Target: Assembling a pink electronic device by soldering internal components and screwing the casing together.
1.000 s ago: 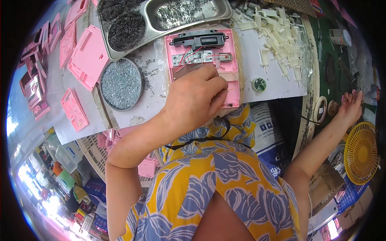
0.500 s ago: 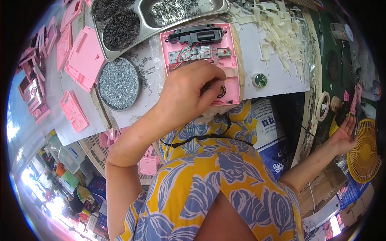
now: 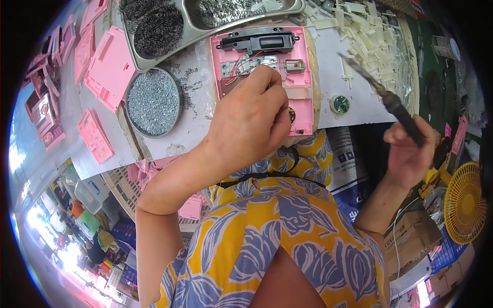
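An open pink plastic case (image 3: 303, 105) lies in front of me, holding a black mechanism (image 3: 257, 42), thin red and green wires (image 3: 238, 65) and a small metal box-shaped part (image 3: 295, 65). My left hand (image 3: 246, 118) is over its lower half with fingers pinched together; whatever they grip is hidden. Partly covered by those fingers is a dark round part (image 3: 291, 114). Out to the right, my right hand (image 3: 409, 159) grips a soldering iron (image 3: 399, 110) by its dark handle. The iron's metal tip points up and left, apart from the case, toward white plastic pieces.
A steel tray (image 3: 134, 49) of dark springs stands at the back left, above a round dish (image 3: 179, 105) of small screws. Loose pink panels (image 3: 108, 69) lie farther left. White plastic pieces (image 3: 370, 46) are heaped at the back right, near a small green-filled pot (image 3: 340, 104).
My right hand has come inward from the far right, and the soldering iron is now raised in it. My left hand stays at the case; the whole view has shifted slightly.
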Demonstrator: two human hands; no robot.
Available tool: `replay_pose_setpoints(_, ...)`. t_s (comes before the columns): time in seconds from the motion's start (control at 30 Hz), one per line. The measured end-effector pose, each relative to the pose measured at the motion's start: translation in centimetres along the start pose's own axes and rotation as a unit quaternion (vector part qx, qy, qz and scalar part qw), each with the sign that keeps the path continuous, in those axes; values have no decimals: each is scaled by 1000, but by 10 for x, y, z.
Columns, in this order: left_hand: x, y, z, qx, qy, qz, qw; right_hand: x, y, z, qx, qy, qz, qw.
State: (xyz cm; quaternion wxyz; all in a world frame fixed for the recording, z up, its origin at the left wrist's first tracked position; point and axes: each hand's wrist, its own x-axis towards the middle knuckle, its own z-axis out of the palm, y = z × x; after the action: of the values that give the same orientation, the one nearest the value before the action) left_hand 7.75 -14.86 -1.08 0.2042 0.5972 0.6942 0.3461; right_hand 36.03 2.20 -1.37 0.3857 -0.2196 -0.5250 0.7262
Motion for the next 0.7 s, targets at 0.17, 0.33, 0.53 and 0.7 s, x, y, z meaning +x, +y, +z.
replay_pose_setpoints(0.17, 1, 2, 4, 10, 18, -13, 1000, 7, 14, 27, -98, 0, -25, 995)
replay_pose_setpoints(0.33, 0, 5, 5, 48, 17, -18, 999, 14, 17, 38, -142, -26, -78, 986)
replay_pose_setpoints(0.53, 2, 7, 5, 60, -4, -20, 998, 16, 15, 46, -169, -84, -50, 981)
replay_pose_setpoints(0.7, 3, 7, 4, 47, -11, -21, 999, 18, 15, 46, -172, -94, -44, 980)
